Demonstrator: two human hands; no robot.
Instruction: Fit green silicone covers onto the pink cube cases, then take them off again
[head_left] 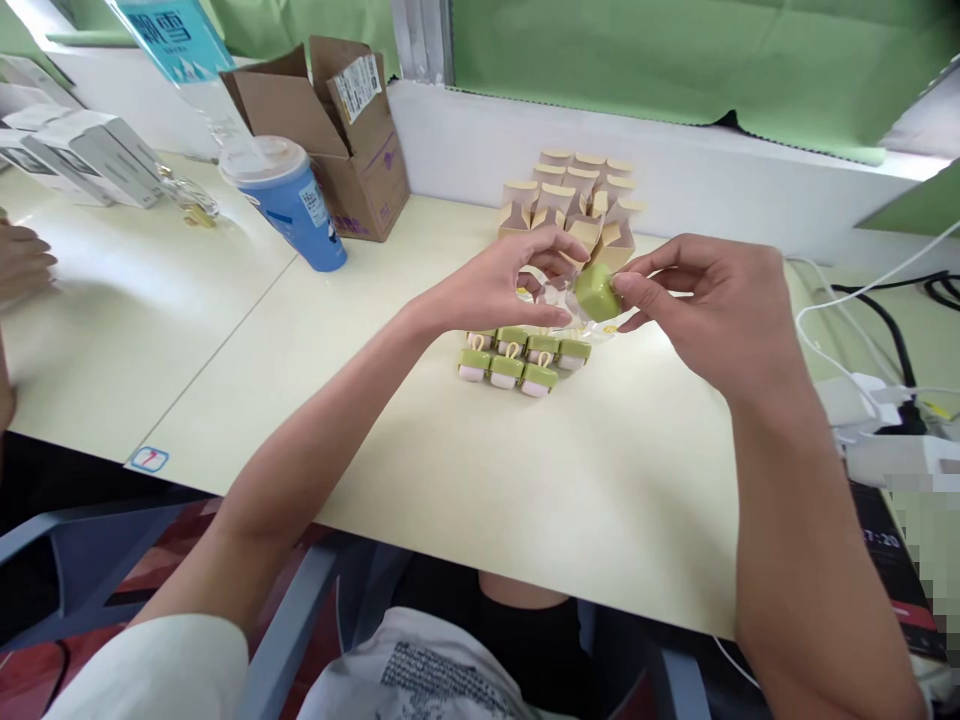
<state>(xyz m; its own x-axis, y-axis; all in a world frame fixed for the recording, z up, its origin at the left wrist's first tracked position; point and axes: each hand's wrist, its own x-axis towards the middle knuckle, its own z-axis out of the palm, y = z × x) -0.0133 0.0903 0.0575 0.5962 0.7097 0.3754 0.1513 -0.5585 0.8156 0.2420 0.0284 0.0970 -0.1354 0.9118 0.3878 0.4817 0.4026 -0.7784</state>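
Note:
A small glossy green case (598, 293) is pinched between the thumb and fingers of my right hand (694, 305), raised above the table. My left hand (529, 280) curves around clear plastic packaging (559, 294) right beside the case; its fingers look closed on the plastic, though the exact contact is partly hidden. Below my hands, several green-and-white cases (507, 372) with cream loops stand in two rows. Directly behind my hands is a group of small open cardboard boxes (553, 200), their flaps up.
To the left stand a blue cup (300, 215) with a white lid, a bottle (187, 60), an open brown carton (352, 150) and white boxes (90, 155). Another person's hand (22, 260) rests at the far left. Cables (885, 320) and a phone (892, 560) lie at right.

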